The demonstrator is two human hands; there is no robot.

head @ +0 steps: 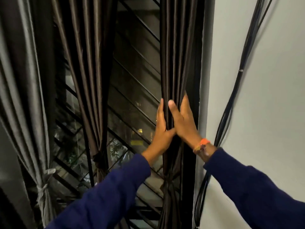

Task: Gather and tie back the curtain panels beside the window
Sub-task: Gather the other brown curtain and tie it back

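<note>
Head camera looks at a dark barred window with three satin curtain panels hanging beside it. Grey-brown curtain panel at far left is already cinched low down by a pale fabric tie. Dark brown middle panel is also gathered and knotted near its lower part. Dark brown right-hand panel, hanging just beside the white wall, shows a knot below the hands too. Left hand and right hand press together on this panel's folds, fingers mostly straight, thumbs hooked round the bunched cloth between them, grasping it. My judgement: the tying seems essentially done, with only tidying of this last panel's pleats left. Black cables run down the wall. No brand, label or readable writing shows anywhere.
</note>
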